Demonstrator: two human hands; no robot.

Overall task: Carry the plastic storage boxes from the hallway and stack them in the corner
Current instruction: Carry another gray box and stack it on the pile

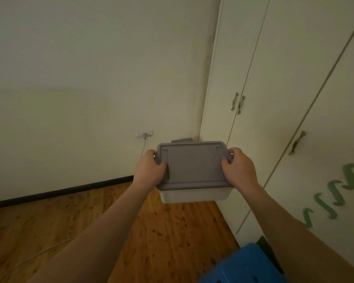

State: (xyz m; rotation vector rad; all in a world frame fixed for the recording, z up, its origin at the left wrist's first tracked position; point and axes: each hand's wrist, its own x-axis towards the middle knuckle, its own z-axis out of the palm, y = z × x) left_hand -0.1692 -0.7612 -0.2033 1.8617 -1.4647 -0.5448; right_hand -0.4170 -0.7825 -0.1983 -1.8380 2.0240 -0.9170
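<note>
A storage box (194, 194) with a white tub and a grey lid (193, 165) is held up in the air over the wooden floor (114, 225), carried between both hands. The left hand (149, 167) grips the left end of the box, thumb curled over the lid's edge and the other fingers hidden behind the end. The right hand (237, 166) grips the right end the same way, thumb on top of the lid and fingers wrapped round the rim. The box is roughly level, its lid facing the camera.

Just behind its far edge, in the corner where the pale wall (80, 78) meets the white wardrobe (284, 99), the grey top of another box (182, 140) peeks out; most of it is hidden by the held one. A socket (144, 134) sits low on the wall left of the corner, with a thin cable (142, 148) dropping from it. A dark skirting board (59, 190) runs along the foot of the wall. The wardrobe doors carry metal handles (238, 104) and green scribbles (335, 195). A blue stool (245, 266) stands at the floor's near right edge, beside the wardrobe
</note>
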